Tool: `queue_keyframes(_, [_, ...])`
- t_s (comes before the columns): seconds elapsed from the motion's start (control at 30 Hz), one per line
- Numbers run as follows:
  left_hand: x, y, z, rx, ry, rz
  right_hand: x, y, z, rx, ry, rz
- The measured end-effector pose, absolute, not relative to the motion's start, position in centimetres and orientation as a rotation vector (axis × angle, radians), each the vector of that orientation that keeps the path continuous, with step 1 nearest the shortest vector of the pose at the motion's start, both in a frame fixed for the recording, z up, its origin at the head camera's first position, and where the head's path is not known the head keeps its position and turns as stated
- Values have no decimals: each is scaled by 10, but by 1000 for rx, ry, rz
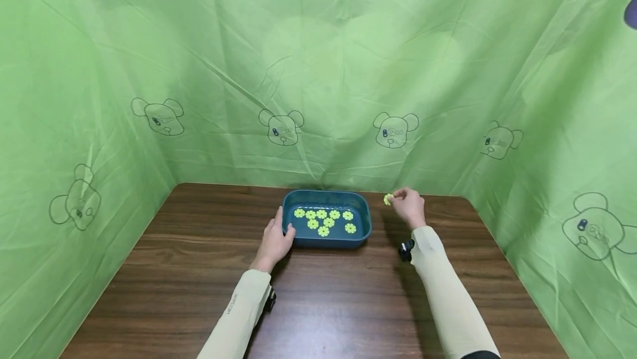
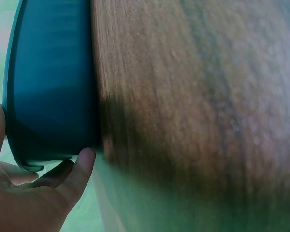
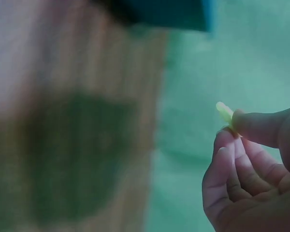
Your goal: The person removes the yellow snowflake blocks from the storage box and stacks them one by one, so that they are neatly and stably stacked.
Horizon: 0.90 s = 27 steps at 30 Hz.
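The left hand [image 1: 273,240] holds the left end of the blue tub [image 1: 325,242]. Just right of the tub, the right hand [image 1: 411,207] pinches a yellow flower [image 3: 224,111], partly hidden by fingers. More flowers [image 1: 350,229] lie inside the tub. Writing on the left sleeve [image 1: 238,315] is too small to read.

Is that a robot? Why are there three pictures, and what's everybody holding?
No robot! These are a person's bare left hand and right hand. The wide picture comes from a camera worn on the head, looking forward and down. The two close pictures come from wrist cameras, one for each hand. On the wooden table sits a dark blue tray with yellow-green flower-shaped pieces inside. The left hand holds the tray's left end. The right hand pinches another flower piece.
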<state>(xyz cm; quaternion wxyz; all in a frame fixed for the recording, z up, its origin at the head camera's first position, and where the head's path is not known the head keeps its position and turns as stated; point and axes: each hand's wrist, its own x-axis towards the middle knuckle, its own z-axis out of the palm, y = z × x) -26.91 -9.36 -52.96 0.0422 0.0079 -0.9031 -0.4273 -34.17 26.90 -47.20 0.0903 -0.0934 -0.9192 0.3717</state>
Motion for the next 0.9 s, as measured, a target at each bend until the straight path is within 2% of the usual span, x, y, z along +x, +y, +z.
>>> queue_keyframes(0.3, [-270,-94,-529,44,-2776,-1328,-339,285,-512,-476,-2809,1145])
queue_keyframes(0.6, [-270,-93,-530,34,-2774,-1344,-334,291,-523,-528,-2877,1110])
queue_keyframes(0.9, [-272,-95,-531,38,-2787,-1347,-329,292,-521,-422,-2985,1099])
